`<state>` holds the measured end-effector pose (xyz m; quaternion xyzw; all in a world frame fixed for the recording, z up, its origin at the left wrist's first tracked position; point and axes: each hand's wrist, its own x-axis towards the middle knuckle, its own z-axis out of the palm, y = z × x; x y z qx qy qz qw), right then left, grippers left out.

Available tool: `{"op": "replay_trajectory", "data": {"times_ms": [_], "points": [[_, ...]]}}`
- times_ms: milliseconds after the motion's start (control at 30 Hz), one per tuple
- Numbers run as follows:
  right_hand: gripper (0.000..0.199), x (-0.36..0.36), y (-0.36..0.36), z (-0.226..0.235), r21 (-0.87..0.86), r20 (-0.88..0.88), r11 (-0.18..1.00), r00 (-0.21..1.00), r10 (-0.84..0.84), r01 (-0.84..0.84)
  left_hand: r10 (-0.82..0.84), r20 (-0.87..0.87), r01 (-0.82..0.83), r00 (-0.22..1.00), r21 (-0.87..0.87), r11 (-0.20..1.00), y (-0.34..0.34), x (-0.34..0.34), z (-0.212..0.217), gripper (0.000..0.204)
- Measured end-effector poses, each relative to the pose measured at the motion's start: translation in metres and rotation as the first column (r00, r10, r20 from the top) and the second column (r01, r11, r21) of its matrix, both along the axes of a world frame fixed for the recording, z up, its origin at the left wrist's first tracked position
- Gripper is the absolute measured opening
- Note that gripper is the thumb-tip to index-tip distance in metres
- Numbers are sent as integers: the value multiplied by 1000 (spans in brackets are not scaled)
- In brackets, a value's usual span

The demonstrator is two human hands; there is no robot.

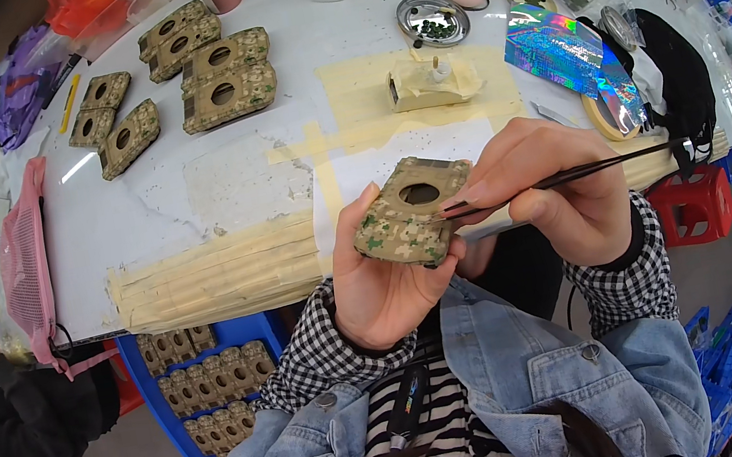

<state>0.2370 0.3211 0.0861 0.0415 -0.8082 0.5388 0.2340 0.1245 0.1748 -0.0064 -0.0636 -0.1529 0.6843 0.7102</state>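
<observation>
My left hand [376, 297] holds a camouflage-painted model tank hull [398, 231] tilted, its round hole facing up. Small green patches mark the near part of the hull. In my right hand [572, 202] is a pair of black tweezers [595, 168], pinched between thumb and fingers. Their tips meet the hull's right edge; I cannot make out whether they grip a tiny piece. Beyond the hands lies a round metal dish [431, 19] with small dark green bits. A tape-wrapped block [429, 85] with a small peg on top stands nearer.
Several more camouflage hulls [229, 96] lie at the back left. A pink mesh bag [30, 268] hangs over the left edge. To the right are a shiny holographic sheet [555, 48] and black cloth [680, 75]. A blue crate [163, 411] of hulls stands below; a person [36, 414] sits left.
</observation>
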Motion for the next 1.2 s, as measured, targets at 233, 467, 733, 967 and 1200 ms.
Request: {"op": "replay_trajectory", "data": {"times_ms": [233,467,733,967,1200], "points": [[16,0,1,2,23,9,1000,1000,-5,5,-5,-20,4,1000,-14,1000,1,-1,0,55],[16,-1,1,2,41,5,999,1000,-9,9,3,-30,-4,1000,-21,1000,2,-1,-2,55],[16,-1,1,2,49,5,999,1000,0,0,-5,-12,4,1000,-24,1000,1,-1,0,56],[16,-1,2,2,68,-6,998,1000,14,-14,-1,2,1,1000,-2,1000,1,0,-4,57],[18,0,1,-2,27,-12,1000,1000,3,-3,-5,11,5,1000,4,1000,0,0,-4,57]]}}
